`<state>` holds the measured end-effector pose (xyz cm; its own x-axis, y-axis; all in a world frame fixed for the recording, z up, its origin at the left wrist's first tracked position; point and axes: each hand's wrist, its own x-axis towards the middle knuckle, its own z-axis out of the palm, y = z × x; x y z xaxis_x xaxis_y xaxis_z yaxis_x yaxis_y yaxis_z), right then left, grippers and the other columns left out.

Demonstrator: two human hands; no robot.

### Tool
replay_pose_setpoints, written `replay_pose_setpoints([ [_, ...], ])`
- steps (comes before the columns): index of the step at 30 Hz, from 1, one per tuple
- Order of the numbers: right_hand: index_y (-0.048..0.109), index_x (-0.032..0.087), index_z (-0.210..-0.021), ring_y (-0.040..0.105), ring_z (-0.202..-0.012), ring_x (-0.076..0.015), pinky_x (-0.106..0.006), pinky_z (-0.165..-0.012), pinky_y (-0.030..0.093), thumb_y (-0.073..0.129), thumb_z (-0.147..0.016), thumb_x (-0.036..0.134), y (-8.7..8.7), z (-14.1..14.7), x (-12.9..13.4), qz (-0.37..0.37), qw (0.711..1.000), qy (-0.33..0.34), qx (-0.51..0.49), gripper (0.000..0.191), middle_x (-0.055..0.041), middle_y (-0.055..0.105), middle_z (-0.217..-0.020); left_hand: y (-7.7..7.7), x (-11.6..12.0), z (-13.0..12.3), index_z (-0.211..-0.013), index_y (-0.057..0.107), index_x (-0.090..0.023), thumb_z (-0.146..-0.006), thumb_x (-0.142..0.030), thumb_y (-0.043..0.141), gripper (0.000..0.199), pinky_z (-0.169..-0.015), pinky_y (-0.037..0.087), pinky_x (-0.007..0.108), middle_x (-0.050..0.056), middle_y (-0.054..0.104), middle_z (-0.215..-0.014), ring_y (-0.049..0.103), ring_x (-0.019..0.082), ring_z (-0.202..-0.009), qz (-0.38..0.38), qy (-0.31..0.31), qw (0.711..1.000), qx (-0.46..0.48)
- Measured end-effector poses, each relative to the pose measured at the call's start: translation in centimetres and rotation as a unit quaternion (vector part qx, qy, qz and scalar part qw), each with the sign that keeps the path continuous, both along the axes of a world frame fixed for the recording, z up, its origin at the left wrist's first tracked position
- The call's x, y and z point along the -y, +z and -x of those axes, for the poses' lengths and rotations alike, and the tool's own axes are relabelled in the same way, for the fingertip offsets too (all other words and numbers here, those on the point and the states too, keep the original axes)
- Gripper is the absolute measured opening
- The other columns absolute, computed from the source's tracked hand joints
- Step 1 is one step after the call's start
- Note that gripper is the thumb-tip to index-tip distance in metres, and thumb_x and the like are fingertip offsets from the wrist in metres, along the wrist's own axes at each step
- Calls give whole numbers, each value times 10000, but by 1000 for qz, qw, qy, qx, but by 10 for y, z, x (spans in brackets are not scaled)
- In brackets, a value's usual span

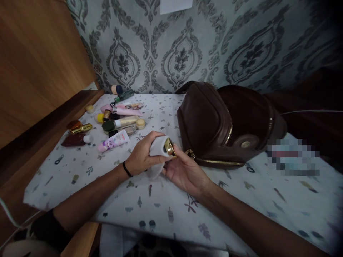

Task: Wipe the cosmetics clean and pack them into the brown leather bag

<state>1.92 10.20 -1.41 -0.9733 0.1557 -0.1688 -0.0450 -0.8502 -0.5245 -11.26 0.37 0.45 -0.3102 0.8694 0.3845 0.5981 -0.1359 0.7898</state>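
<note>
Near the middle of the cloth, my left hand (142, 153) is wrapped round a white cloth (157, 147), with a black band on the wrist. A shiny gold item (169, 147) pokes out of the cloth's right end. The fingers and thumb of my right hand (186, 169) close on that gold item, palm turned up. The rest of the item is hidden inside the cloth. Just behind my right hand stands a brown leather bag (206, 121) with gold zippers. Left of my hands lies a pink and white tube (114, 141).
Several cosmetics lie at the left, among them a gold tube (81, 128), a dark red bottle (76, 140) and a round yellow jar (140, 123). A patterned cloth (107, 192) covers the table. A wooden panel (43, 53) rises at the left; a blurred patch (293, 157) is at the right.
</note>
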Motion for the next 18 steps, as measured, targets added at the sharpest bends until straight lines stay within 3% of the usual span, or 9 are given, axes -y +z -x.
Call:
replay_pose_setpoints([
  [4, 696, 216, -990, 645, -780, -150, -298, -770, 533, 776, -791, 393, 0, 0, 2, -13, 1000, 9, 5, 278, -2, 720, -868, 0, 1, 1, -979, 538, -187, -931, -450, 555, 268, -716, 419, 265, -8, 587, -844, 552, 153, -782, -13, 7, 999, 46],
  [8, 691, 203, -997, 635, -774, -147, -282, -714, 515, 748, -812, 375, -1, -2, 2, -19, 1000, 1, 4, 259, -11, 724, -901, -3, 1, 2, -817, 469, -197, -999, -509, 404, 367, -627, 364, 264, -39, 452, -695, 455, 127, -658, -13, 30, 997, 72],
  [11, 690, 205, -986, 638, -805, -148, -284, -738, 516, 759, -796, 348, -1, -2, 0, -12, 1000, -12, 8, 247, -9, 726, -931, -4, 0, 2, -784, 448, -202, -999, -576, 336, 446, -631, 377, 284, -33, 439, -670, 460, 140, -647, 8, 39, 997, 59],
  [13, 687, 211, -996, 642, -824, -156, -304, -770, 523, 742, -811, 348, 1, -2, -2, -8, 1000, -20, 8, 237, -11, 724, -930, -4, -1, 3, -848, 509, -189, -990, -614, 307, 491, -707, 431, 314, 2, 518, -744, 529, 171, -728, 7, 41, 999, 33],
  [15, 685, 212, -1014, 640, -804, -161, -313, -756, 528, 721, -830, 357, 2, -2, -4, 0, 1000, -28, 5, 237, -13, 722, -904, -6, -1, 4, -1018, 582, -161, -972, -651, 303, 566, -880, 461, 373, 80, 608, -956, 589, 230, -943, -17, 25, 1000, -8],
  [18, 685, 208, -979, 631, -762, -147, -279, -687, 522, 728, -825, 326, 3, -2, -6, 25, 999, -44, 6, 199, -7, 722, -877, -10, -2, 7, -1298, 551, -138, -974, -655, 266, 674, -1106, 372, 437, 165, 558, -1305, 502, 285, -1267, -45, -19, 998, -43],
])
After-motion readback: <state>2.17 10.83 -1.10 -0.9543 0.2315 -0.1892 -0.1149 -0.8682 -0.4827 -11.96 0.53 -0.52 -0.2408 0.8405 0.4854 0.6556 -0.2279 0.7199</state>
